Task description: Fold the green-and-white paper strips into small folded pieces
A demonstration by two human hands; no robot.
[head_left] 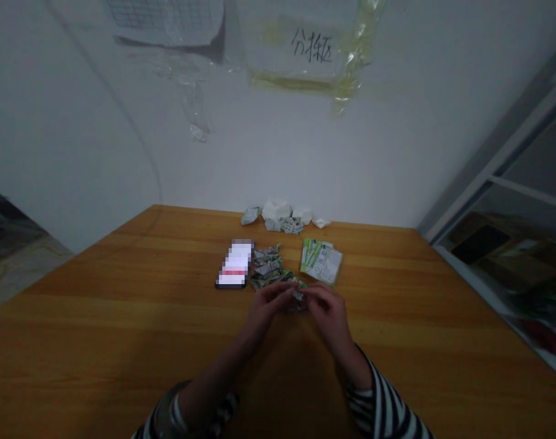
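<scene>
Both my hands meet over the middle of the wooden table (99,317). My left hand (269,308) and my right hand (327,314) have their fingers pinched together on a small folded piece of green-and-white printed paper (299,300) between them. Just beyond the hands lies a row of several folded paper pieces (266,263). A stack of flat green-and-white paper sheets (321,260) lies to the right of that row. Both forearms wear striped sleeves.
A phone (235,264) with a lit screen lies left of the folded pieces. More crumpled and folded paper (282,216) sits at the table's far edge by the wall. A taped paper sign (305,52) hangs on the wall. A metal shelf frame (502,177) stands at right.
</scene>
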